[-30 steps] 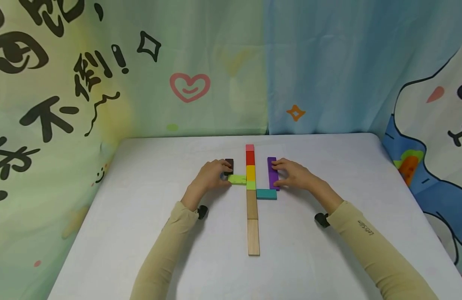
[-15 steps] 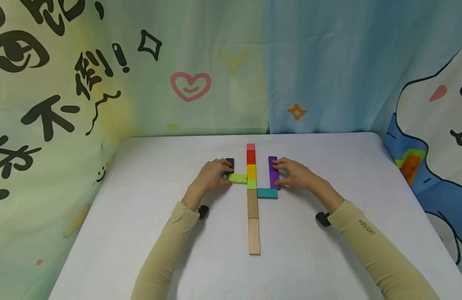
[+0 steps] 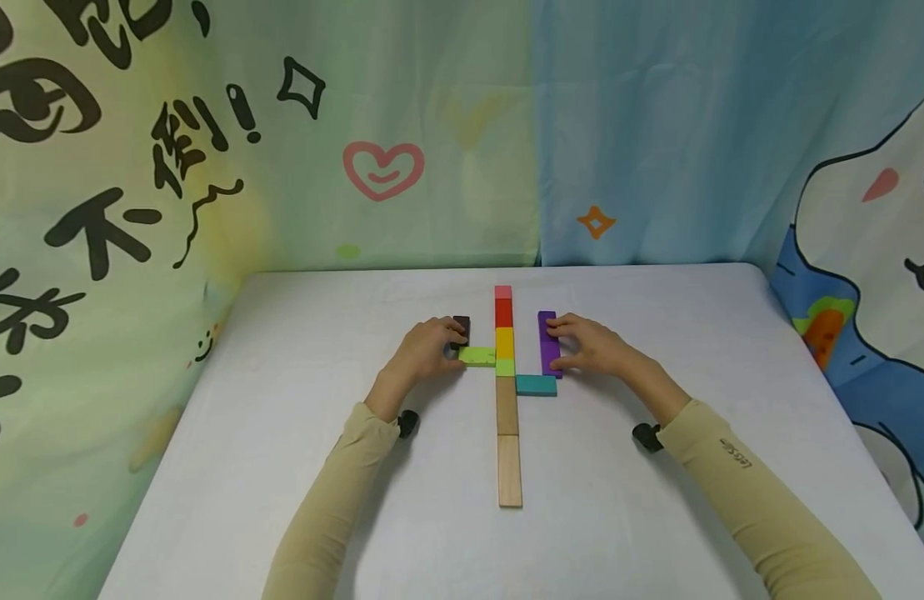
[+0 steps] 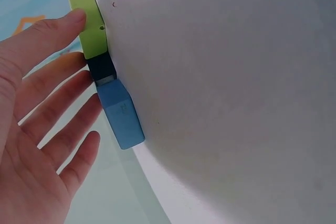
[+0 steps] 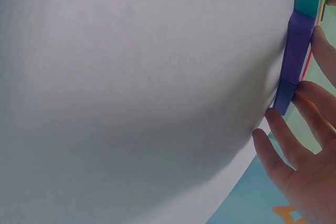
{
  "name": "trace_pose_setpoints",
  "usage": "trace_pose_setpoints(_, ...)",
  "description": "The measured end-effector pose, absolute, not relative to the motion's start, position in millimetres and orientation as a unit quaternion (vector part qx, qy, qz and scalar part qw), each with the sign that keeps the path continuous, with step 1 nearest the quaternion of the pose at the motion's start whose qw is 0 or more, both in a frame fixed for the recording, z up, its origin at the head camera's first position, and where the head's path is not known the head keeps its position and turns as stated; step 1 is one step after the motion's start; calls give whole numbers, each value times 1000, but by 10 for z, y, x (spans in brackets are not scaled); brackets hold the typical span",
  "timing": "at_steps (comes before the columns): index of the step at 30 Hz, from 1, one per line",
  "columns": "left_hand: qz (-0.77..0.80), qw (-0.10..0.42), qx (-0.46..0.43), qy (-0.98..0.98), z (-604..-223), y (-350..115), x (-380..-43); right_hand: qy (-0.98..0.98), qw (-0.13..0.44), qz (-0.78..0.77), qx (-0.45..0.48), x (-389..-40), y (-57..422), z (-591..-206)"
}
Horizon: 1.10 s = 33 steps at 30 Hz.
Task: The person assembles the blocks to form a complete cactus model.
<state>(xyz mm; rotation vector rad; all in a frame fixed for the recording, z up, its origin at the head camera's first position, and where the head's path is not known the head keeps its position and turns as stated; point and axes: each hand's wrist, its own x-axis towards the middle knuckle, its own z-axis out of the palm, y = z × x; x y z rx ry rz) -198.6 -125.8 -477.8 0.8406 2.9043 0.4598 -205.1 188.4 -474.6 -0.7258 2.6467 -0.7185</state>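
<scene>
My left hand (image 3: 426, 348) reaches to the left branch, its thumb touching a lime green block (image 3: 480, 357) and its fingers at a black block (image 3: 463, 327). A blue block (image 4: 122, 114) lies beyond the black one in the left wrist view. On the other side, my right hand (image 3: 592, 346) touches a purple block (image 3: 549, 346) with thumb and fingertips, the other fingers spread. A teal block (image 3: 536, 386) sits at its near end. Between the hands runs a column of red (image 3: 503, 313), yellow (image 3: 504, 342), green and wooden blocks (image 3: 508, 417).
A white-covered table (image 3: 342, 333) carries the blocks. Behind it hangs a printed curtain (image 3: 432, 100), with more printed cloth at the left and right. A dark wrist device (image 3: 407, 423) shows below the left hand, and another (image 3: 646, 437) below the right.
The head view has shifted very slightly. Both hands and the blocks otherwise keep the same places.
</scene>
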Motion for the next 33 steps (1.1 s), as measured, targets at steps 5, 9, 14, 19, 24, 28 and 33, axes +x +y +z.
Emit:
trace_pose_setpoints(5,154,42,272,949,-4790,-1258,-1986,922,152,-251,-252,-2055,1881,-4751)
trace_pose_setpoints(9,153,42,270,950,-4797,-1255,-1984,922,149,-249,-257,-2053,1884,-4753)
trace_pose_setpoints(14,153,44,269,950,-4790,-1247,-1979,921,145,-250,-261,-2050,1885,-4752)
trace_pose_setpoints(19,156,38,272,949,-4780,-1247,-1963,921,147,-251,-261,-2056,1884,-4757)
trace_pose_setpoints(24,167,36,271,947,-4767,-1281,-1960,921,149,-249,-259,-2057,1883,-4754)
trace_pose_setpoints(28,188,48,239,951,-4687,-1383,-1970,922,149,-247,-259,-2058,1880,-4754)
trace_pose_setpoints(33,171,103,192,961,-4596,-1514,-2009,921,146,-248,-262,-2049,1875,-4748)
